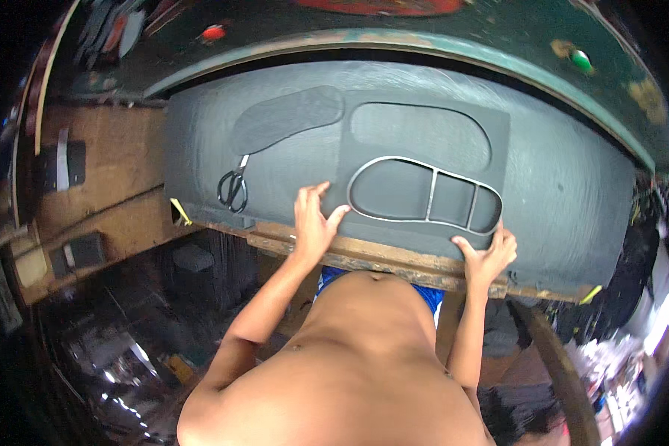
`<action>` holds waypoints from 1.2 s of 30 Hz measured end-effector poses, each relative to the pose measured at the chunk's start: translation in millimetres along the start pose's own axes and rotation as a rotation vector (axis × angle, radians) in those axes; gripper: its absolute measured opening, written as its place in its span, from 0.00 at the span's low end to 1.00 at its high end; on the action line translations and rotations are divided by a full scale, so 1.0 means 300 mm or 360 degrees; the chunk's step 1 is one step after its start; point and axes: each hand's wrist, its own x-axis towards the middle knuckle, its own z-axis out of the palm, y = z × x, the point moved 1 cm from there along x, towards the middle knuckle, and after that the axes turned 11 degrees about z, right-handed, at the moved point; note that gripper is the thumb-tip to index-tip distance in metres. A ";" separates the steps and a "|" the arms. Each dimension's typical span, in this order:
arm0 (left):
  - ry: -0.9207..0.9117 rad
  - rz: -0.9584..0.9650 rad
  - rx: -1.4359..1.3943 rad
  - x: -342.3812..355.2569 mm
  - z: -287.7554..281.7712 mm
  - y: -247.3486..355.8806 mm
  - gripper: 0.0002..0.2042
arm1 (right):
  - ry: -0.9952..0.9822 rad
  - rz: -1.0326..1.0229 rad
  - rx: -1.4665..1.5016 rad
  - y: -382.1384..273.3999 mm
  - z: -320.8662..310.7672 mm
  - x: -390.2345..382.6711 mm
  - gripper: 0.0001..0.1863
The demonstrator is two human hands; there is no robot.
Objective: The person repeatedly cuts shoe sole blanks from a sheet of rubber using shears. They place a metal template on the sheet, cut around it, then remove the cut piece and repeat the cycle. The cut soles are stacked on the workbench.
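Note:
A sole-shaped metal cutting die [432, 177], a thin-walled outline with two crossbars, lies flat on a dark rubber sheet [499, 137]. Above it in the sheet is a sole-shaped cut-out [416, 134]. My left hand [316, 223] rests at the die's rounded left end, fingers spread over the sheet's edge and thumb close to or touching the metal. At the narrower right end, my right hand [487, 256] has its thumb apart on the sheet and its fingertips by the die's rim. Neither hand is wrapped round anything. A loose dark sole piece [288, 115] lies farther left.
Black-handled scissors [233, 189] lie on the grey work board [565, 201], left of my left hand. A green machine beam [424, 42] crosses behind the board, with a red button [213, 32] and a green button [580, 60]. A worn wooden ledge [394, 262] runs along the front.

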 end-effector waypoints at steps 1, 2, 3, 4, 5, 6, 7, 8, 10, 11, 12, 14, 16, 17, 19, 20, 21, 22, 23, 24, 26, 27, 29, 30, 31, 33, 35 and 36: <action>-0.0125 -0.0264 0.0064 -0.018 0.002 0.011 0.30 | -0.0010 0.0048 -0.0009 0.002 0.003 0.000 0.63; -0.0118 -0.0238 0.0095 -0.035 0.003 0.024 0.26 | 0.0000 0.0053 -0.0025 0.003 0.004 -0.001 0.62; -0.0050 -0.0150 0.0035 -0.042 0.012 0.034 0.24 | -0.0003 0.0032 -0.0045 0.004 0.007 -0.002 0.62; 0.0034 -0.0119 -0.0001 -0.050 0.022 0.041 0.23 | 0.0002 0.0026 -0.0048 0.007 0.007 -0.003 0.61; 0.0105 -0.0095 -0.0040 -0.053 0.032 0.043 0.22 | 0.0007 0.0024 -0.0056 0.011 0.008 -0.004 0.61; 0.0147 -0.0127 -0.0076 -0.057 0.039 0.041 0.22 | 0.0011 -0.0003 -0.0049 0.014 0.008 -0.005 0.61; 0.0168 -0.0146 -0.0117 -0.056 0.045 0.038 0.22 | -0.0008 -0.0005 -0.0064 0.017 0.010 -0.004 0.61; 0.0183 -0.0156 -0.0160 -0.054 0.046 0.035 0.22 | -0.0011 -0.0007 -0.0069 0.018 0.011 -0.003 0.61; 0.0129 -0.0151 -0.0147 -0.048 0.037 0.031 0.21 | -0.0004 -0.0002 -0.0054 0.020 0.012 -0.001 0.61; 0.0104 -0.0140 -0.0148 -0.042 0.028 0.031 0.21 | -0.0012 -0.0012 -0.0068 0.019 0.012 -0.001 0.61; 0.0063 -0.0104 -0.0124 -0.032 0.017 0.033 0.21 | 0.0007 -0.0023 -0.0067 0.016 0.013 -0.002 0.61; -0.0052 -0.0035 -0.0055 -0.007 -0.012 0.038 0.26 | 0.0028 -0.0018 -0.0058 0.011 0.009 -0.002 0.62; -0.0177 0.0053 0.0023 0.027 -0.037 0.043 0.34 | -0.0008 0.0002 -0.0013 0.006 0.002 -0.005 0.62; -0.0196 0.0168 0.0038 0.048 -0.045 0.043 0.37 | -0.0016 -0.0008 -0.0012 0.004 -0.002 -0.007 0.61; -0.0323 0.0372 0.0137 0.090 -0.053 0.030 0.38 | -0.0023 0.0026 0.0016 0.002 -0.008 -0.006 0.58; -0.0341 0.0463 0.0128 0.108 -0.054 0.016 0.39 | -0.0023 0.0022 0.0021 0.002 -0.010 -0.007 0.58; -0.0394 0.0498 0.0119 0.120 -0.048 0.001 0.39 | -0.0034 0.0019 0.0036 0.004 -0.009 -0.004 0.57; -0.0407 0.0556 0.0108 0.124 -0.041 -0.014 0.38 | -0.0027 0.0034 0.0055 0.005 -0.009 -0.005 0.57; -0.0427 0.0612 0.0103 0.127 -0.030 -0.030 0.38 | -0.0008 0.0024 0.0063 0.006 -0.008 -0.001 0.57; -0.0374 0.0640 0.0039 0.130 -0.017 -0.046 0.38 | -0.0012 0.0031 0.0064 0.007 -0.007 -0.001 0.57; -0.0331 0.0587 0.0036 0.122 0.005 -0.075 0.35 | 0.0014 0.0013 0.0049 0.008 -0.004 0.002 0.57; -0.0341 0.0560 0.0043 0.117 0.013 -0.088 0.34 | 0.0015 0.0034 0.0051 0.009 -0.002 0.004 0.57; -0.0313 0.0526 -0.0012 0.107 0.025 -0.105 0.31 | 0.0022 0.0022 0.0055 0.008 -0.001 0.006 0.57; -0.0301 0.0512 -0.0021 0.104 0.028 -0.111 0.30 | 0.0028 0.0021 0.0064 0.006 -0.001 0.007 0.56; -0.0277 0.0489 -0.0040 0.101 0.030 -0.116 0.30 | 0.0036 0.0014 0.0073 0.006 -0.001 0.008 0.56; -0.0288 0.0463 -0.0027 0.098 0.030 -0.121 0.28 | 0.0036 0.0013 0.0087 0.004 -0.003 0.010 0.55; -0.0299 0.0465 -0.0007 0.098 0.027 -0.125 0.28 | 0.0037 0.0019 0.0096 0.003 -0.006 0.011 0.55; -0.0294 0.0466 -0.0002 0.098 0.026 -0.126 0.27 | 0.0025 0.0013 0.0112 0.003 -0.009 0.012 0.54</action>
